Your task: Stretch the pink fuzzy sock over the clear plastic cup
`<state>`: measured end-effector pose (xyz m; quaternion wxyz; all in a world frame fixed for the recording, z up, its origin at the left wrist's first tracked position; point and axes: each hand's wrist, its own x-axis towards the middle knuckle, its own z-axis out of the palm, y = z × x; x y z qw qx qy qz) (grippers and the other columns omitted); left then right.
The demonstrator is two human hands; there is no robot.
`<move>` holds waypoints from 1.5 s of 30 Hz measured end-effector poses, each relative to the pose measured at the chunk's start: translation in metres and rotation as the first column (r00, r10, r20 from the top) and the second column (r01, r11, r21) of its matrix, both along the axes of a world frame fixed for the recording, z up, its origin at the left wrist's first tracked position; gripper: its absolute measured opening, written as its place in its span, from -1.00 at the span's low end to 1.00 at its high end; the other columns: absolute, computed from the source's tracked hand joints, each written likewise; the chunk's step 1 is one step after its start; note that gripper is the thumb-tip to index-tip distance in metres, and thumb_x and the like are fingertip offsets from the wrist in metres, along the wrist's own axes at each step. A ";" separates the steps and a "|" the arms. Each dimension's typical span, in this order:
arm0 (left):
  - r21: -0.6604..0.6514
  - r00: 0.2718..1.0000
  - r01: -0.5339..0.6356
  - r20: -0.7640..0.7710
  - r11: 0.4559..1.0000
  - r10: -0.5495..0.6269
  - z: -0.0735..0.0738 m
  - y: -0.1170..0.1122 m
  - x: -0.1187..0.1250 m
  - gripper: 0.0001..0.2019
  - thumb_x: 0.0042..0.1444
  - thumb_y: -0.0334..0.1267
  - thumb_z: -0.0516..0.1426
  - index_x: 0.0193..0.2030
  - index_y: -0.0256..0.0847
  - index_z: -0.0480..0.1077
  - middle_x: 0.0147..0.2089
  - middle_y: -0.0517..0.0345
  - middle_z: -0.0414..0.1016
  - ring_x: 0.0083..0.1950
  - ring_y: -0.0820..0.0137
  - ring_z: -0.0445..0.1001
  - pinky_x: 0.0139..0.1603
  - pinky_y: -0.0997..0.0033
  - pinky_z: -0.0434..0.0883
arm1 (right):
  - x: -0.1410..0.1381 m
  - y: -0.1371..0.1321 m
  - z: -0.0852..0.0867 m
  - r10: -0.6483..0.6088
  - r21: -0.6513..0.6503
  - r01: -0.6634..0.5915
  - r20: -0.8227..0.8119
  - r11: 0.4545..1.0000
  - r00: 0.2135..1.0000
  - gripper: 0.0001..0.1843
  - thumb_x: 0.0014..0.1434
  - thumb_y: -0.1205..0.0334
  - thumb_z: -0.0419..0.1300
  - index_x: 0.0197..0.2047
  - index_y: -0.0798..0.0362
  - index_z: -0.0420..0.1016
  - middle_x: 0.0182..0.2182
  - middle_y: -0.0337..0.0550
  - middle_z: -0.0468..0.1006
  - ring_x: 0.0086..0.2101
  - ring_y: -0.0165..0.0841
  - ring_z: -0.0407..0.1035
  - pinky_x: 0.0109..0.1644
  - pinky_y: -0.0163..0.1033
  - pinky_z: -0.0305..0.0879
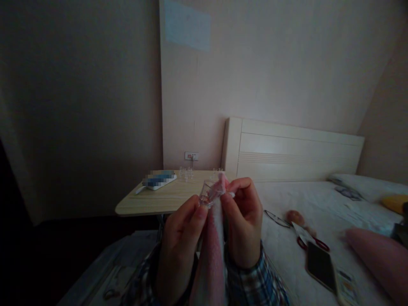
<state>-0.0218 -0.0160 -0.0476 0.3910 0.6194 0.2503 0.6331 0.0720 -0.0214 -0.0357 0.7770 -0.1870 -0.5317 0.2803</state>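
Observation:
My left hand pinches a small clear glass cup, tilted, between thumb and fingers. Opposite it, my right hand grips a bunched corner of a pink and white towel against the cup's right side. The rest of the towel hangs down between my forearms. I cannot tell how far the cloth reaches into the cup. Behind my hands, several more small clear glasses stand at the back of the wooden table.
A white-edged object, partly pixelated, lies on the table's left. To the right, the bed bears glasses, red-handled scissors, a dark phone and a pink pillow. A wall socket is behind the table.

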 end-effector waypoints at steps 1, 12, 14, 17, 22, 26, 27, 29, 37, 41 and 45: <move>0.003 1.000 -0.003 0.007 1.000 0.003 0.000 0.000 0.000 -0.84 0.10 -0.21 0.02 -0.39 -0.20 0.34 -0.49 0.17 0.31 -0.48 0.48 0.28 -0.47 0.53 0.31 | 0.000 0.000 0.000 -0.009 0.009 0.009 0.009 1.000 1.000 -0.94 0.07 0.34 0.11 -0.35 0.03 0.26 -0.46 -0.31 0.31 -0.45 -0.53 0.21 -0.42 -0.40 0.13; 0.002 1.000 0.008 0.015 1.000 -0.008 -0.001 0.000 0.002 -0.81 0.09 -0.18 0.02 -0.47 -0.20 0.30 -0.55 0.20 0.26 -0.50 0.49 0.24 -0.50 0.54 0.25 | 0.001 0.003 -0.004 0.001 0.027 -0.001 0.021 1.000 1.000 -0.92 0.06 0.34 0.13 -0.38 0.04 0.25 -0.47 -0.32 0.32 -0.45 -0.55 0.22 -0.39 -0.41 0.14; -0.012 1.000 0.019 -0.018 1.000 -0.019 -0.002 0.003 0.002 -0.81 0.10 -0.18 0.02 -0.46 -0.20 0.30 -0.52 0.19 0.29 -0.47 0.49 0.26 -0.46 0.55 0.27 | 0.000 0.003 -0.005 0.006 0.033 -0.006 -0.002 0.999 1.000 -0.92 0.07 0.34 0.12 -0.37 0.03 0.25 -0.46 -0.32 0.32 -0.44 -0.54 0.23 -0.39 -0.41 0.14; -0.019 0.999 0.036 -0.016 0.999 -0.036 -0.004 0.006 0.002 -0.82 0.11 -0.19 0.01 -0.38 -0.20 0.34 -0.46 0.18 0.36 -0.44 0.48 0.29 -0.43 0.55 0.30 | -0.001 0.005 -0.007 -0.029 0.023 0.029 0.006 0.999 1.000 -0.93 0.07 0.34 0.12 -0.37 0.03 0.25 -0.46 -0.32 0.33 -0.43 -0.55 0.23 -0.38 -0.41 0.14; -0.030 0.997 0.071 -0.004 0.997 -0.071 -0.004 0.006 0.003 -0.81 0.13 -0.19 0.00 -0.22 -0.19 0.36 -0.34 0.16 0.43 -0.36 0.47 0.34 -0.35 0.55 0.32 | -0.001 0.008 -0.010 -0.040 0.022 0.040 0.019 0.999 0.999 -0.93 0.07 0.33 0.11 -0.37 0.04 0.24 -0.46 -0.32 0.33 -0.44 -0.55 0.23 -0.39 -0.41 0.14; -0.037 0.998 0.064 -0.002 0.997 -0.064 -0.003 0.004 0.003 -0.81 0.12 -0.19 0.01 -0.25 -0.21 0.36 -0.36 0.16 0.42 -0.36 0.47 0.34 -0.35 0.55 0.32 | 0.000 0.006 -0.008 -0.053 0.028 0.052 0.043 0.998 0.998 -0.93 0.07 0.33 0.11 -0.37 0.05 0.25 -0.45 -0.31 0.34 -0.43 -0.53 0.24 -0.38 -0.40 0.15; -0.045 0.998 0.058 -0.002 0.997 -0.058 -0.003 0.004 0.003 -0.82 0.11 -0.19 0.01 -0.28 -0.22 0.36 -0.38 0.17 0.41 -0.38 0.48 0.33 -0.37 0.55 0.31 | 0.000 0.006 -0.008 -0.046 0.026 0.045 0.042 0.999 0.998 -0.93 0.07 0.32 0.11 -0.37 0.05 0.24 -0.45 -0.30 0.34 -0.44 -0.53 0.23 -0.39 -0.40 0.15; -0.061 0.998 0.058 0.002 0.996 -0.058 -0.004 0.003 0.003 -0.83 0.11 -0.19 0.02 -0.33 -0.22 0.34 -0.43 0.18 0.38 -0.41 0.48 0.31 -0.41 0.55 0.30 | 0.000 0.005 -0.007 -0.028 0.010 0.028 0.018 1.000 0.999 -0.92 0.08 0.31 0.10 -0.36 0.04 0.23 -0.45 -0.30 0.33 -0.45 -0.53 0.23 -0.41 -0.41 0.14; -0.052 0.997 0.069 0.036 0.996 -0.067 -0.006 0.004 0.003 -0.84 0.11 -0.20 0.01 -0.34 -0.19 0.35 -0.46 0.14 0.35 -0.44 0.45 0.29 -0.43 0.50 0.31 | -0.003 0.003 -0.006 -0.060 0.013 0.060 0.016 0.998 0.998 -0.93 0.07 0.34 0.10 -0.36 0.03 0.23 -0.46 -0.31 0.32 -0.46 -0.53 0.22 -0.41 -0.40 0.15; -0.059 0.997 0.057 0.058 0.997 -0.054 -0.008 0.003 0.003 -0.84 0.12 -0.20 0.00 -0.27 -0.17 0.36 -0.45 0.15 0.34 -0.44 0.45 0.29 -0.43 0.49 0.31 | -0.002 0.001 -0.005 -0.087 0.040 0.084 0.072 0.996 0.994 -0.93 0.05 0.37 0.11 -0.38 0.04 0.25 -0.47 -0.31 0.32 -0.45 -0.53 0.23 -0.40 -0.40 0.15; -0.048 0.997 0.047 0.064 0.998 -0.044 -0.008 -0.002 0.004 -0.83 0.11 -0.21 0.01 -0.24 -0.17 0.37 -0.42 0.14 0.37 -0.42 0.43 0.32 -0.39 0.47 0.33 | -0.002 -0.002 -0.006 -0.113 0.028 0.111 0.046 0.993 0.993 -0.93 0.06 0.37 0.09 -0.37 0.03 0.24 -0.48 -0.31 0.31 -0.47 -0.54 0.21 -0.42 -0.40 0.15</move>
